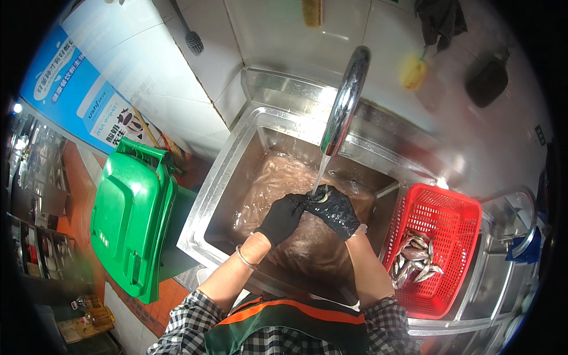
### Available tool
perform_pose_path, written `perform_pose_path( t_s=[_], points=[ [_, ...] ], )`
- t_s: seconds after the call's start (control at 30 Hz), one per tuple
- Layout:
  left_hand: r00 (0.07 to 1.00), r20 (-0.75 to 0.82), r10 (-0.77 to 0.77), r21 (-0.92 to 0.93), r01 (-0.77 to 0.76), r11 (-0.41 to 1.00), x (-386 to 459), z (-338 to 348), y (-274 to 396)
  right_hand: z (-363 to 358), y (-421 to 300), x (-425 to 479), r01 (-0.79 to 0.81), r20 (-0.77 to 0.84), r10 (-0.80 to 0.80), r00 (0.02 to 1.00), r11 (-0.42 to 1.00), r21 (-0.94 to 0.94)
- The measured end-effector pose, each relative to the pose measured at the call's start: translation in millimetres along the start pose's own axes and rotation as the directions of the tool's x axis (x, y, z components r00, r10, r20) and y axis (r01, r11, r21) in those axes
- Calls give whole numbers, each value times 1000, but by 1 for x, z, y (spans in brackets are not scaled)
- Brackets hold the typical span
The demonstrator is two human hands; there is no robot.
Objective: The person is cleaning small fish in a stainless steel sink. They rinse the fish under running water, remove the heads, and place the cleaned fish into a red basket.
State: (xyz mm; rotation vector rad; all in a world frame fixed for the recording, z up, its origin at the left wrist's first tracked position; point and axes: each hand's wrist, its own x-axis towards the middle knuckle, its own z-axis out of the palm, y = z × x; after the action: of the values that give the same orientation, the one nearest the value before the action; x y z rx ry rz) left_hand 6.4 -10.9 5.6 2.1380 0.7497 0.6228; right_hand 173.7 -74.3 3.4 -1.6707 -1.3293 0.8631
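Water runs from a chrome faucet [346, 102] into a stainless steel sink [222, 155] that holds murky brownish water. Both my hands wear dark gloves and meet under the stream, above that water. My right hand [333, 212] is closed around a small pale, silvery thing [326, 195], which looks like a small fish; the fingers hide most of it. My left hand [284, 218] touches it with bent fingertips, and whether these grip it cannot be told. To the right of the sink, small silvery fish [415, 257] lie in a red plastic basket [461, 248].
A green lidded bin [128, 222] stands left of the sink. More steel sink basins [492, 275] lie beyond the basket. A brush [194, 42], a yellow item [414, 73] and a dark cloth [439, 20] hang on the tiled wall. Oil bottles [95, 315] stand at the lower left.
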Motion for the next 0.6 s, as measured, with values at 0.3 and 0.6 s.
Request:
perform_pose_path(
  t_s=[0.3,0.6],
  points=[
    [985,-24,-170,-40,169,985,5,-5,16,-2,15,-5,-85,75,48,996,783,616],
    [967,239,-88,-208,139,968,17,-2,38,-40,34,-28,138,-67,-120,990,880,454]
  ],
)
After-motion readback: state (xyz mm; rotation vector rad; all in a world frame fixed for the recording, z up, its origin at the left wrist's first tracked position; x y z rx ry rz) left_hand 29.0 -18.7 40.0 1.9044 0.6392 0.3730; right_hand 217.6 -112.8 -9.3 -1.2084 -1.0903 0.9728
